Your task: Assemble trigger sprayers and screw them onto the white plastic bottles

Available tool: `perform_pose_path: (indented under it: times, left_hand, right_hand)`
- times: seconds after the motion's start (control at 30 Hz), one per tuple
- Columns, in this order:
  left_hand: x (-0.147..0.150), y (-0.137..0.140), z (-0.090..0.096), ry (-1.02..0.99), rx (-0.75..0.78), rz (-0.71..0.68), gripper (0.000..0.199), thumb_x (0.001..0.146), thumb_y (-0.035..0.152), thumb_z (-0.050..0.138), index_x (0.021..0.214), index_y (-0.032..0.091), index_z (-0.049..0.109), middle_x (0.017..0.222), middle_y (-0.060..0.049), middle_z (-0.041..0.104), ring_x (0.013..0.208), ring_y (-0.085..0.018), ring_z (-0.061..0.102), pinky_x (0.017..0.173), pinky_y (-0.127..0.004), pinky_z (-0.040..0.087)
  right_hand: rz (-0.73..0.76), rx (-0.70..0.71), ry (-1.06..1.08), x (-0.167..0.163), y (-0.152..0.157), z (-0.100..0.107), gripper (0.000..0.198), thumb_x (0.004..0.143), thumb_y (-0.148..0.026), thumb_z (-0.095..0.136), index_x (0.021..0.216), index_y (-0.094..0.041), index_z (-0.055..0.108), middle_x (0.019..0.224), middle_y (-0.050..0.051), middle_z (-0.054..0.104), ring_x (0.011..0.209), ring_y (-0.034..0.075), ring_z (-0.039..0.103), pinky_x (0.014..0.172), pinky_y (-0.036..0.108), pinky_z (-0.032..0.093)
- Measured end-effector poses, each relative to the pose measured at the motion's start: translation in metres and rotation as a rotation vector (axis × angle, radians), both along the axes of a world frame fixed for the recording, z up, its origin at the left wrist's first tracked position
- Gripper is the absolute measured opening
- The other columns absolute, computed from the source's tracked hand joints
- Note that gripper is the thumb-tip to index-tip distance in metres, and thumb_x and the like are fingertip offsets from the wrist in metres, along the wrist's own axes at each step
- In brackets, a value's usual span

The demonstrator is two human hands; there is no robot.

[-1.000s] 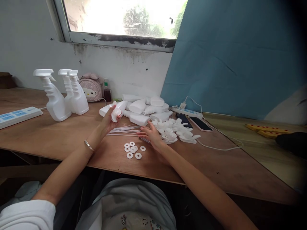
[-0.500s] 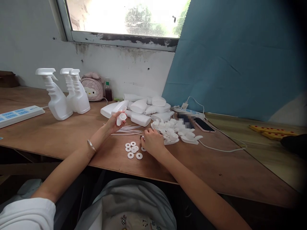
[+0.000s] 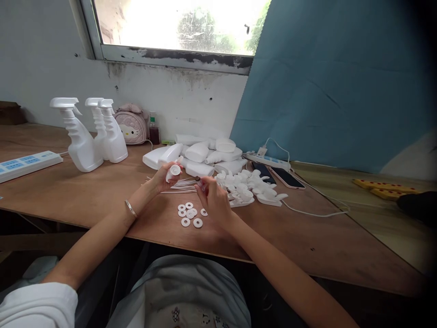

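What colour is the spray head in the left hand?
White; the spray head in the left hand shows best in the head view, the only one.

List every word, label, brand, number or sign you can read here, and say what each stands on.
No text can be read.
Bag: a cat-face picture, no legible words.
Clothes: printed figures; any lettering is too small.
Left power strip: any marks are too small.
Small bottle: any print is too small.
Spray bottles: no label visible.
White part in left hand: no legible marking.
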State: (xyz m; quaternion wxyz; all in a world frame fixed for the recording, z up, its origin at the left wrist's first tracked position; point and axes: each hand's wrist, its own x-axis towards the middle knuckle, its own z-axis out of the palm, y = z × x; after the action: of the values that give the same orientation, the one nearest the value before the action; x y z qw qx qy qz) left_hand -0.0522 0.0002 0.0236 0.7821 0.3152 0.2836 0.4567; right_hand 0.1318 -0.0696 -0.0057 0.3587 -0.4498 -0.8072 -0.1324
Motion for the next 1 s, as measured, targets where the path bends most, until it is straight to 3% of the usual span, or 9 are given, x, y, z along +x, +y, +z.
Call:
perform_pose_path:
  times: [0.13, 0.23, 0.37, 0.5, 1.0]
  left_hand:
    - [0.009, -0.001, 0.002, 0.022, -0.057, -0.094, 0.030, 0.085, 0.020, 0.035, 0.066, 0.008, 0.054, 0.050, -0.005, 0.052, 0.030, -0.002, 0.034, 0.023, -0.008, 0.023]
    - [0.019, 0.001, 0.002, 0.056, -0.084, -0.146, 0.028, 0.085, 0.020, 0.037, 0.065, 0.008, 0.053, 0.049, -0.005, 0.051, 0.030, -0.003, 0.036, 0.022, -0.009, 0.021]
    - [0.031, 0.005, -0.004, 0.076, -0.058, -0.172, 0.024, 0.083, 0.020, 0.043, 0.064, 0.009, 0.053, 0.045, -0.002, 0.048, 0.029, -0.004, 0.036, 0.023, -0.010, 0.020]
    - [0.034, 0.005, -0.011, 0.080, -0.023, -0.188, 0.025, 0.082, 0.020, 0.042, 0.064, 0.009, 0.055, 0.042, 0.000, 0.045, 0.026, -0.003, 0.032, 0.022, -0.010, 0.017]
    - [0.027, 0.003, -0.019, 0.096, 0.028, -0.187, 0.022, 0.077, 0.019, 0.043, 0.066, 0.008, 0.058, 0.038, 0.002, 0.040, 0.025, -0.003, 0.027, 0.023, -0.010, 0.015]
  right_hand:
    - [0.550, 0.319, 0.264, 0.003, -0.006, -0.002, 0.025, 0.086, -0.016, 0.045, 0.110, -0.023, 0.042, 0.092, 0.006, 0.065, 0.080, 0.015, 0.063, 0.068, 0.027, 0.052]
    - [0.701, 0.417, 0.267, 0.006, -0.007, -0.001, 0.034, 0.081, -0.008, 0.047, 0.109, -0.027, 0.041, 0.101, 0.006, 0.064, 0.090, 0.016, 0.063, 0.071, 0.031, 0.054]
    - [0.626, 0.378, 0.277, 0.009, -0.003, 0.000, 0.030, 0.081, -0.008, 0.046, 0.103, -0.027, 0.036, 0.110, 0.009, 0.062, 0.100, 0.018, 0.061, 0.075, 0.035, 0.054]
    - [0.517, 0.403, 0.253, 0.013, 0.002, -0.002, 0.021, 0.081, -0.012, 0.044, 0.095, -0.025, 0.035, 0.106, 0.010, 0.064, 0.094, 0.019, 0.063, 0.071, 0.038, 0.053]
    - [0.601, 0.346, 0.279, 0.008, -0.001, 0.000, 0.023, 0.081, -0.011, 0.049, 0.094, -0.025, 0.037, 0.098, 0.008, 0.067, 0.088, 0.016, 0.066, 0.069, 0.031, 0.054]
